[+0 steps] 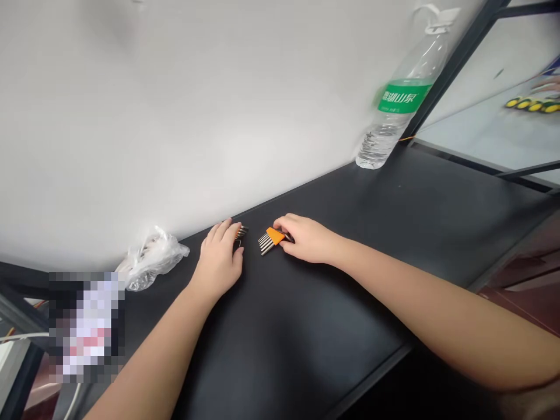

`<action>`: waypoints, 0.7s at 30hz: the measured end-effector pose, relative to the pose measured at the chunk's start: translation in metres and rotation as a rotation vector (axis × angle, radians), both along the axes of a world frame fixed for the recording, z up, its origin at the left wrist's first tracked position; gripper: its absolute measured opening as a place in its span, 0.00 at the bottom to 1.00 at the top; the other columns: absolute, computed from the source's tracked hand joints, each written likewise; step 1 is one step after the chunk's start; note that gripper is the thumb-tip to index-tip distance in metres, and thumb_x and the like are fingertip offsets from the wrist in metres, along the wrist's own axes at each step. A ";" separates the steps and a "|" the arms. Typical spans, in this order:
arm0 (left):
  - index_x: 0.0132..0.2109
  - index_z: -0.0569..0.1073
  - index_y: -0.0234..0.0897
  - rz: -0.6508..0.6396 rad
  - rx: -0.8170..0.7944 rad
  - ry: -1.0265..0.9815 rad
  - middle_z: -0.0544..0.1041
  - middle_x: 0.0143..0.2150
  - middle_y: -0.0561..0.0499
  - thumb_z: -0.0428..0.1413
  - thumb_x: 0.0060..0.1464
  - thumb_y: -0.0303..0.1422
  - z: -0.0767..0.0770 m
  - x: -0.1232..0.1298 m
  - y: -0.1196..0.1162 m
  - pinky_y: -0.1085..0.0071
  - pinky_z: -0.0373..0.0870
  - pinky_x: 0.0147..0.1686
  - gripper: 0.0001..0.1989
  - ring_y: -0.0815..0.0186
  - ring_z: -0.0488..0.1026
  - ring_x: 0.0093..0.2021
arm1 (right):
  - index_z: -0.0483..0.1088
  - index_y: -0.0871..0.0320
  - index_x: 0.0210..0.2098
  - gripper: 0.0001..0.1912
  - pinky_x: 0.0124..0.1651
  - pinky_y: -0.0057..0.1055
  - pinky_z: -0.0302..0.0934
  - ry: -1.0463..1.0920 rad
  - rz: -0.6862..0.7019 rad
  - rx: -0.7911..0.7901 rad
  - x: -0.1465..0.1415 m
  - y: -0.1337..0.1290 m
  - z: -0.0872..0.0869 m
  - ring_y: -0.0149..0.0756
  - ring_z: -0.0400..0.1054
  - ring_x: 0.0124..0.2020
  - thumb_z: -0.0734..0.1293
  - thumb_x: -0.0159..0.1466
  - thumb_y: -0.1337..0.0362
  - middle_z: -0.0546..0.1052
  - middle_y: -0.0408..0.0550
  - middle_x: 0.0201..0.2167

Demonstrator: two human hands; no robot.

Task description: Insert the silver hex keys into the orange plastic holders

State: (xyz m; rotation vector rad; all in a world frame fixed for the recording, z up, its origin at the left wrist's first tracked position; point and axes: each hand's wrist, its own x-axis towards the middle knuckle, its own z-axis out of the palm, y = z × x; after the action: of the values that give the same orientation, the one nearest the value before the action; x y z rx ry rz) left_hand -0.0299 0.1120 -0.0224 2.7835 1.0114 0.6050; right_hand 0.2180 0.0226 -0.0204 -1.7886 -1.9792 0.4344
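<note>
Close to the wall, my right hand (305,238) pinches a hex key set (275,235) with an orange holder. Its metal keys fan out toward my left hand, and its other end is partly hidden by my fingers. A short gap to the left, my left hand (220,255) bends over a second bunch of metal keys (241,233), with a bit of orange showing by the fingertips. Most of that bunch is covered by the hand. A thin bent metal piece (239,242) shows between its thumb and index finger. Both hands are low over the black tabletop (280,326).
A clear plastic bag (157,259) lies left of my left hand, beside a pixelated white item (90,326). At the back right stands a large water bottle (405,96) with a green label, next to a black metal frame (455,64). Yellow-and-black objects (534,105) sit beyond it.
</note>
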 end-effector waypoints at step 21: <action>0.65 0.68 0.43 -0.137 -0.291 -0.230 0.72 0.62 0.44 0.61 0.61 0.30 0.005 0.016 -0.036 0.57 0.76 0.57 0.26 0.56 0.74 0.59 | 0.66 0.52 0.52 0.12 0.41 0.33 0.64 0.784 0.072 -0.180 -0.030 -0.003 0.002 0.34 0.71 0.37 0.64 0.71 0.58 0.76 0.42 0.38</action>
State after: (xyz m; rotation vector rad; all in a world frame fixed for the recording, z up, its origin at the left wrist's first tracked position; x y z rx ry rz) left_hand -0.0141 0.0756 -0.0175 2.4400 0.7838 0.6793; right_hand 0.1884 0.0191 -0.0184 -1.3292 -1.4676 1.1604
